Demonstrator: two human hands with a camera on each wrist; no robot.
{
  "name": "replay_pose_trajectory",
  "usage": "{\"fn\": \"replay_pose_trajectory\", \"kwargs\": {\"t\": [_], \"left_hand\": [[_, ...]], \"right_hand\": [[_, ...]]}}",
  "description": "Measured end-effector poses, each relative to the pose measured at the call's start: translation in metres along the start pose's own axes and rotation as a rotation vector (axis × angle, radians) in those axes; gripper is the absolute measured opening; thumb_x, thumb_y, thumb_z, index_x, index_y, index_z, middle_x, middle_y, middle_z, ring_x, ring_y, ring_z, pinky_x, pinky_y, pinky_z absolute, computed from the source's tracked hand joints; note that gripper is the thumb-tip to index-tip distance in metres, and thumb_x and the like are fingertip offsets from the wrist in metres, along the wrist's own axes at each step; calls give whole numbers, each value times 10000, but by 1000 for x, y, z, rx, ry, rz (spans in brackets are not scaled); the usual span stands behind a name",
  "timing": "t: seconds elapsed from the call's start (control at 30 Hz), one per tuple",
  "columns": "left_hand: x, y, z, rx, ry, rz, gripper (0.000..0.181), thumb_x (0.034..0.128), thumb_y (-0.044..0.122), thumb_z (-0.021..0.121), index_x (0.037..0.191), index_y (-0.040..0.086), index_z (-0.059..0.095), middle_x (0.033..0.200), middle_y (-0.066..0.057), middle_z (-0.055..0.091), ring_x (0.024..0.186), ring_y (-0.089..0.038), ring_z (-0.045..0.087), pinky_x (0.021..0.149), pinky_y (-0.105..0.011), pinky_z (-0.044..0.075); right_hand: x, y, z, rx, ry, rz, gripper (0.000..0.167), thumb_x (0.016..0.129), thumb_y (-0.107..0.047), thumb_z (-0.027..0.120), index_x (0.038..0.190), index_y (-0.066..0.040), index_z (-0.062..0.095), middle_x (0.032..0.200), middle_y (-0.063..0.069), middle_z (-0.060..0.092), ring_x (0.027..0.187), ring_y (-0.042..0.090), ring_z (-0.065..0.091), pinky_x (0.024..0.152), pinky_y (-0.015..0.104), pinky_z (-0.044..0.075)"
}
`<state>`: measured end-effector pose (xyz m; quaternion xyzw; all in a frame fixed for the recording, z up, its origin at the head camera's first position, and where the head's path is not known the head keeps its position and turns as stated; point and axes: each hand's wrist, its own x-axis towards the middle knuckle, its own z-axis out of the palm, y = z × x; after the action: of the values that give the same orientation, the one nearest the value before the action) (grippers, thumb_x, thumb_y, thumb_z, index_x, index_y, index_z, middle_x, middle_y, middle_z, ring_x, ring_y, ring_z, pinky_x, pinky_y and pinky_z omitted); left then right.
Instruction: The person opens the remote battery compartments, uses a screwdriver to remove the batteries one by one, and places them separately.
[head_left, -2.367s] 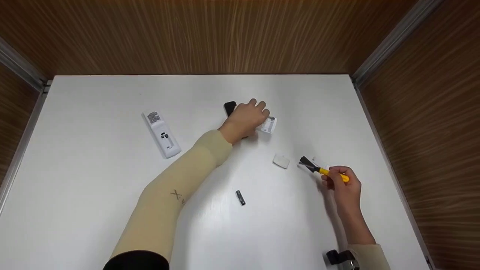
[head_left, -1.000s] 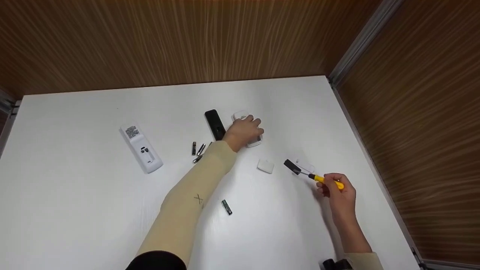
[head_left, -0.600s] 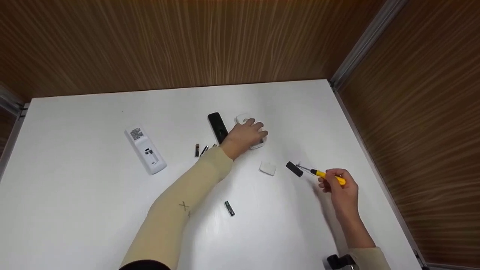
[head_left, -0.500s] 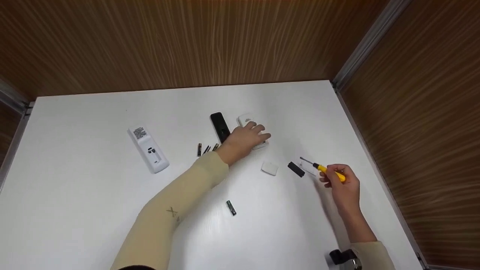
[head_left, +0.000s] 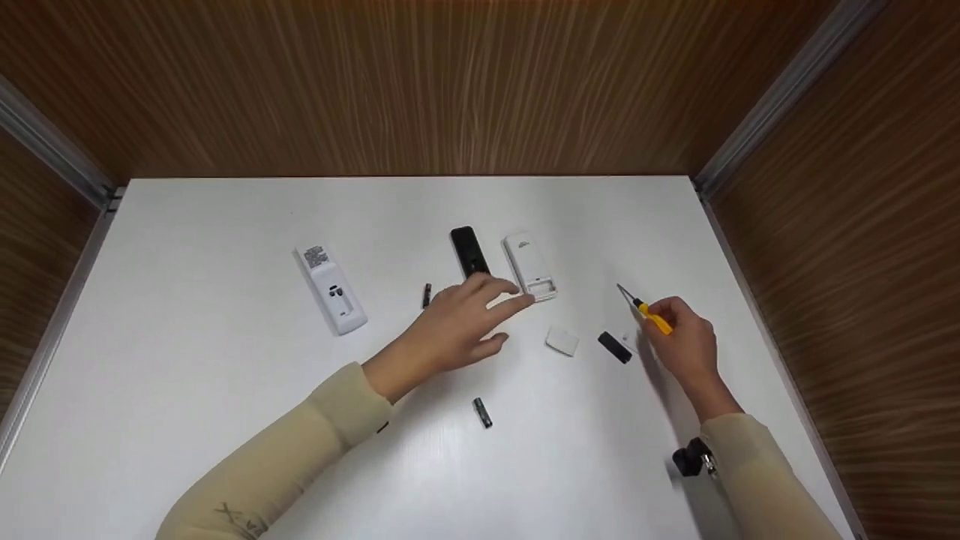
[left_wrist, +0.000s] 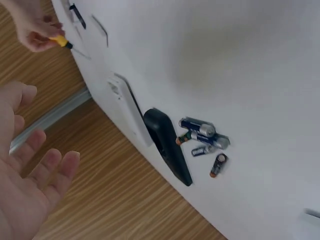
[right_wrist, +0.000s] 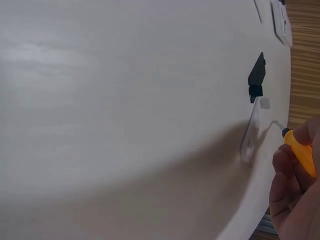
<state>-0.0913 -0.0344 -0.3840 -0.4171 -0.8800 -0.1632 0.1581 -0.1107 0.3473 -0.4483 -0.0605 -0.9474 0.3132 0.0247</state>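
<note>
My left hand [head_left: 459, 326] hovers over the table with its fingers spread, holding nothing. Just beyond its fingertips lies a small white remote control [head_left: 529, 259], its battery compartment uncovered. A black remote control [head_left: 469, 247] lies beside that one, partly hidden by the hand. Several batteries [left_wrist: 204, 137] lie near the black remote in the left wrist view, mostly hidden in the head view. On the right, my right hand [head_left: 686, 345] pinches a yellow-handled screwdriver [head_left: 655, 319], tip pointing away. Below the screwdriver are a black battery cover [head_left: 615, 347] and a white cover [right_wrist: 254, 127].
A longer white remote control [head_left: 330, 289] lies face down at the left, its compartment uncovered. One green battery [head_left: 482, 412] lies near the front, and a small white cover [head_left: 562, 341] right of the middle. Wood-grain panels [head_left: 405, 90] border the white table [head_left: 187, 360].
My left hand has come off the small white remote and drawn back to the lower left. The screwdriver, earlier over the black cover, has swung away from it and points more forward.
</note>
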Motion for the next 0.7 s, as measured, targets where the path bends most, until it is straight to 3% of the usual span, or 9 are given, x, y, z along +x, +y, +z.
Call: {"fn": "replay_pose_trajectory", "kwargs": {"t": [0.2, 0.53, 0.7], "left_hand": [[-29, 4, -11, 40, 39, -21, 536, 912, 276, 682, 1422, 228, 527, 1338, -39, 568, 1227, -238, 534, 718, -425, 579], [-59, 13, -25, 61, 75, -48, 546, 899, 289, 692, 1419, 219, 540, 1328, -22, 572, 1222, -221, 534, 741, -423, 580], [-73, 14, -40, 89, 59, -56, 621, 882, 453, 703, 1427, 207, 535, 1404, -56, 527, 1314, -308, 483, 921, -494, 521]], "right_hand": [[11, 12, 6, -82, -49, -9, 334, 964, -187, 615, 1286, -135, 542, 1192, 188, 654, 1032, 373, 648, 893, 532, 536], [10, 23, 0, -120, -74, -50, 287, 960, -204, 616, 1226, -99, 624, 1183, 162, 624, 1043, 353, 616, 855, 528, 512], [-2, 15, -13, -142, -4, -211, 295, 953, -187, 632, 1225, -73, 644, 1208, 171, 615, 1092, 374, 594, 857, 549, 489]]}}
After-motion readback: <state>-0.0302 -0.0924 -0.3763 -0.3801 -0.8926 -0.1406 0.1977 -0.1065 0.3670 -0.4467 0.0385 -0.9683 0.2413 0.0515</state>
